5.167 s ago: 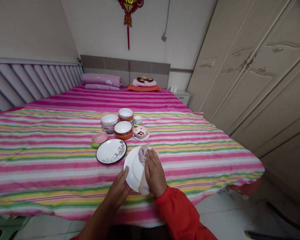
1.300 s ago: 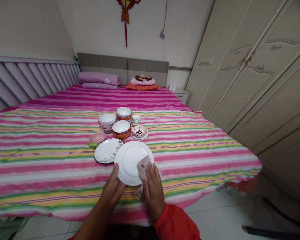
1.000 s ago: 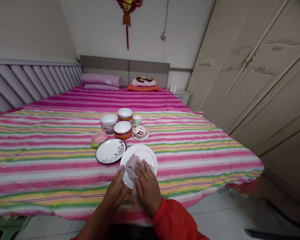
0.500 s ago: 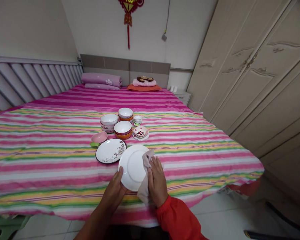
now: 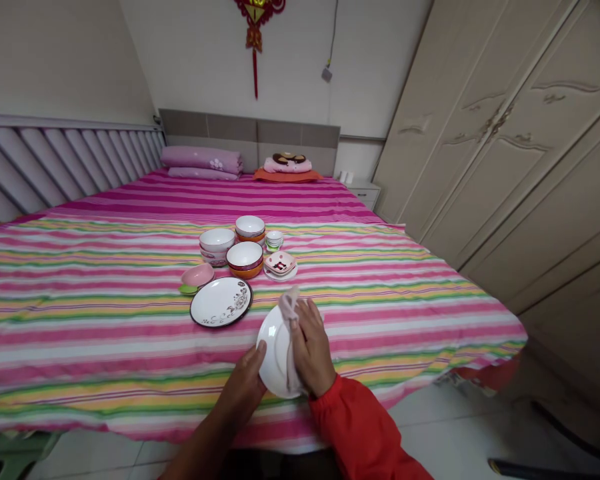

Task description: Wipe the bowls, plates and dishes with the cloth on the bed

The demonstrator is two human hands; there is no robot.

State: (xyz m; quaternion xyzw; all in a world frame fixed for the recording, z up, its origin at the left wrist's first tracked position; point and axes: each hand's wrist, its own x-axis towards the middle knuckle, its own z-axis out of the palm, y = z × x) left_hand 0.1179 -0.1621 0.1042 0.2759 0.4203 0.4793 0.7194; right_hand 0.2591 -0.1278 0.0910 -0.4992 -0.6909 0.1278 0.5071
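A plain white plate (image 5: 270, 353) is held tilted above the near part of the bed. My left hand (image 5: 247, 377) grips its left rim, thumb on the upper face. In my right hand (image 5: 311, 343) is a pale pinkish cloth (image 5: 290, 307), pressed against the plate's right side and covering part of it. The fingers of that hand lie over the cloth. Left of the plate, an oval plate (image 5: 221, 303) with a dark rim and flower print lies on the striped sheet (image 5: 130, 320).
Beyond stand stacked bowls (image 5: 245, 257), more white bowls (image 5: 217, 240), a pink bowl (image 5: 198, 275), a patterned square dish (image 5: 281, 263) and small stacked dishes (image 5: 275, 239). Folded bedding (image 5: 203, 160) lies by the headboard. A wardrobe (image 5: 505, 153) rises on the right.
The white plate has shifted right and closer to me, away from the oval plate, and has tilted more. My left hand moved right with it; the cloth now covers more of the plate's right side.
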